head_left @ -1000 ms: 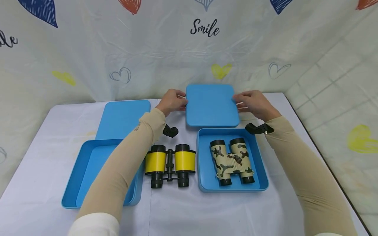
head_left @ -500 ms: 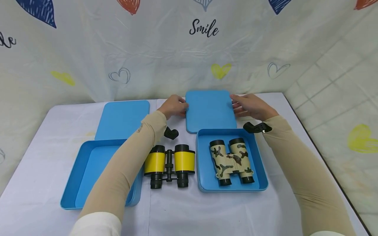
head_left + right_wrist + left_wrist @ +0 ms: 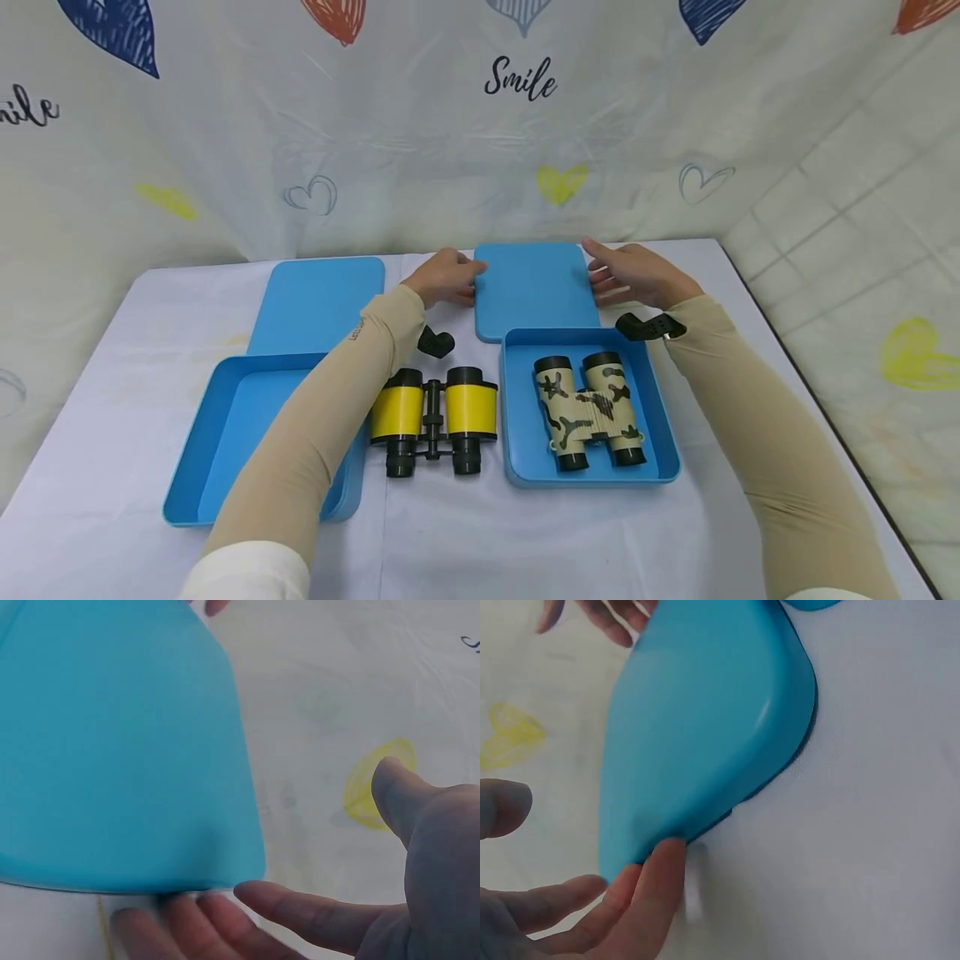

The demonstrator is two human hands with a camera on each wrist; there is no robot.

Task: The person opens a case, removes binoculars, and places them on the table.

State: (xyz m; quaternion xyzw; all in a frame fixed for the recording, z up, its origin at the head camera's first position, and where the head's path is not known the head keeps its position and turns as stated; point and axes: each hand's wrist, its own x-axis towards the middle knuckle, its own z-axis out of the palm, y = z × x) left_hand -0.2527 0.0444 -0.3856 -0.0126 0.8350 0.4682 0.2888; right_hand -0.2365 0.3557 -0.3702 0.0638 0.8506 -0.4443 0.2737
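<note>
A blue rectangular lid lies behind the right-hand blue box, near the back of the table. At its left edge is my left hand; the fingertips touch the rim and the thumb stands away. My right hand is at the opposite edge, thumb raised and fingers spread along the rim. Camouflage binoculars lie inside the right-hand box. Yellow and black binoculars rest on the table to the left of that box.
On the left stands another open blue box, partly hidden by my left forearm. A second blue lid lies behind it. A patterned white sheet rises behind the white-covered table.
The lid has come down and now lies lower behind the right-hand box. Both hands have lowered with it, and the right thumb has lifted off the lid.
</note>
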